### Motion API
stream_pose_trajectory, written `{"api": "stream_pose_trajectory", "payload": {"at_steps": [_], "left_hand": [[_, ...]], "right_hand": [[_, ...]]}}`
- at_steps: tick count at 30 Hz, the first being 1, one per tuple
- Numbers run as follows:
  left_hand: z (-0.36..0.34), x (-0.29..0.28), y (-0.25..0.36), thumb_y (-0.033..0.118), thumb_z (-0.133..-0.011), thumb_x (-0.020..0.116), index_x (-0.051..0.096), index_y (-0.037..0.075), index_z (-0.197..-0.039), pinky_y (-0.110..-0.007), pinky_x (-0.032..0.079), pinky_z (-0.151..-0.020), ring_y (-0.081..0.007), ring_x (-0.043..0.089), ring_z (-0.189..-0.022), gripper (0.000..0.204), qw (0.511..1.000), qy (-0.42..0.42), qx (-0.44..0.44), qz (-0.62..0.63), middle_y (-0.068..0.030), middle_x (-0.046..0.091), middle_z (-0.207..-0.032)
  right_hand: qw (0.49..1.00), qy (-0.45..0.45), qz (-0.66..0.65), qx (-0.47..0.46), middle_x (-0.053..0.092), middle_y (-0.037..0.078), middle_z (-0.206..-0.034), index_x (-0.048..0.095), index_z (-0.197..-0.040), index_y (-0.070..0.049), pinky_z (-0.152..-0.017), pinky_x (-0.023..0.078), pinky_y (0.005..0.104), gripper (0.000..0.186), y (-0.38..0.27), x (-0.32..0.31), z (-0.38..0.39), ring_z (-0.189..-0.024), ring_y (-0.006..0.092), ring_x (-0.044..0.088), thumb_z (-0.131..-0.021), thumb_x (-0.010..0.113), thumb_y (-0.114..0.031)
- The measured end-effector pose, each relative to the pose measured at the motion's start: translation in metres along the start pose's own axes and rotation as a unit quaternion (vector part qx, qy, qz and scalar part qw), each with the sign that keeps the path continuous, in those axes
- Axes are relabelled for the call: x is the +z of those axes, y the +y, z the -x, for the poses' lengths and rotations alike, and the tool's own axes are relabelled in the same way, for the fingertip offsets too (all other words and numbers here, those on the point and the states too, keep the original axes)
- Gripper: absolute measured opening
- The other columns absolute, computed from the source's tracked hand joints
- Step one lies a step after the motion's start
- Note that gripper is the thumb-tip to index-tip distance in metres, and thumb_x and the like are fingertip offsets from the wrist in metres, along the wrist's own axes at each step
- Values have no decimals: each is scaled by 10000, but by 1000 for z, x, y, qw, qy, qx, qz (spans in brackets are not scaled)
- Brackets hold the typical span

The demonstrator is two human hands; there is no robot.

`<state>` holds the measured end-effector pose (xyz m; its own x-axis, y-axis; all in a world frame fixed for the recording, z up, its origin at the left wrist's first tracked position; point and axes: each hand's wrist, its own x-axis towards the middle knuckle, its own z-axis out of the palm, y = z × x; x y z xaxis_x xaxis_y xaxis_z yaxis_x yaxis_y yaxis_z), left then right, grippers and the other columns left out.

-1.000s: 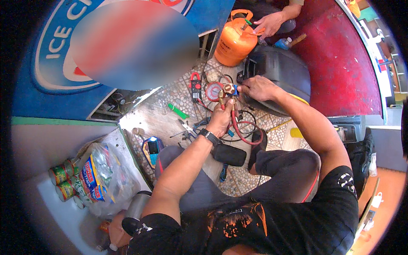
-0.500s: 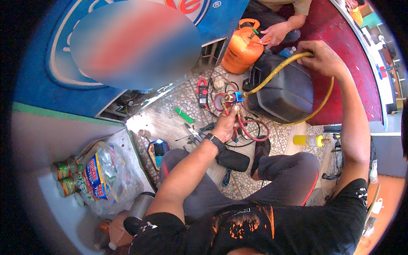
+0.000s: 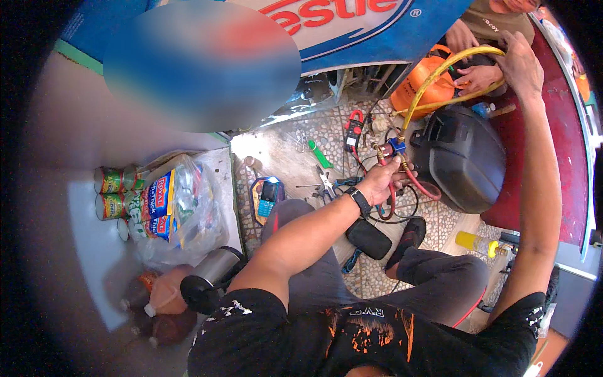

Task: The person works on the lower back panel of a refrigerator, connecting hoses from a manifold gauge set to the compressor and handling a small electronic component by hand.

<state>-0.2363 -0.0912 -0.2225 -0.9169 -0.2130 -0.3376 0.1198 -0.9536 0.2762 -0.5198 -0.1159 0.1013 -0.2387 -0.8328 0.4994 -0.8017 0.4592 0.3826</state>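
Note:
My left hand (image 3: 380,183) is closed on a gauge manifold with a blue body (image 3: 396,145) and brass fittings, a red hose (image 3: 426,189) looping from it. My right hand (image 3: 521,70) is raised at the upper right, fingers closed on the yellow hose (image 3: 433,75), which rises from the manifold and loops past an orange gas cylinder (image 3: 414,91). A black hard case (image 3: 461,160) lies right of the manifold. A red clamp meter (image 3: 354,129), a green-handled tool (image 3: 319,154), pliers (image 3: 325,182), a phone (image 3: 268,201) and a black pouch (image 3: 367,239) lie on the pebble-patterned floor.
A co-worker crouches at the top right, hands (image 3: 477,78) by the cylinder. A blue signboard panel (image 3: 345,53) stands ahead, a red panel (image 3: 540,138) to the right. At left sit bagged packets (image 3: 173,207), cans (image 3: 110,204), bottles and a steel tumbler (image 3: 213,273). A yellow bottle (image 3: 474,242) lies right.
My right hand has left the manifold and lifted the yellow hose up toward the co-worker and cylinder. My left hand still grips the manifold. The whole view has shifted.

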Motion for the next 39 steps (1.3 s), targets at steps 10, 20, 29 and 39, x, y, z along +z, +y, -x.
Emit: {"api": "stream_pose_trajectory", "payload": {"at_steps": [10, 20, 29, 39], "left_hand": [[-13, 1, 8, 327, -1028, 542, 597, 145, -1103, -219, 388, -605, -148, 675, -1005, 205, 997, -5, 32, -73, -24, 690, -1114], [-36, -25, -7, 327, -1052, 487, 553, 133, -1157, -212, 354, -547, -207, 666, -978, 231, 998, 52, -8, 33, -50, 649, -1137], [-46, -24, -2, 209, -1020, 508, 553, 103, -1088, -191, 363, -524, -118, 551, -716, 134, 996, 81, 4, -27, -42, 622, -965], [-3, -143, 202, 163, -769, 610, 688, 55, -1027, -478, 508, -874, -379, 641, -1005, 291, 443, 395, 133, -794, -183, 690, -1049]], "right_hand": [[948, -129, -190, 222, 697, 142, -1017, 698, -1058, -98, -874, 492, 387, 485, 29, 19, 24, -1002, 291, 671, -908, 620, -553], [935, -70, -347, 21, 575, 212, -1104, 572, -1164, 8, -983, 433, 453, 402, -106, 75, 156, -1063, 368, 569, -910, 660, -291], [552, -520, -616, 214, 640, 189, -1125, 292, -1495, -20, -790, 539, 390, 790, -191, 157, 203, -943, 237, 640, -909, 698, -360], [711, -542, -432, 117, 617, 273, -1242, 446, -1400, -12, -974, 460, 423, 630, -156, 268, 254, -1129, 372, 610, -887, 603, -343]]}}
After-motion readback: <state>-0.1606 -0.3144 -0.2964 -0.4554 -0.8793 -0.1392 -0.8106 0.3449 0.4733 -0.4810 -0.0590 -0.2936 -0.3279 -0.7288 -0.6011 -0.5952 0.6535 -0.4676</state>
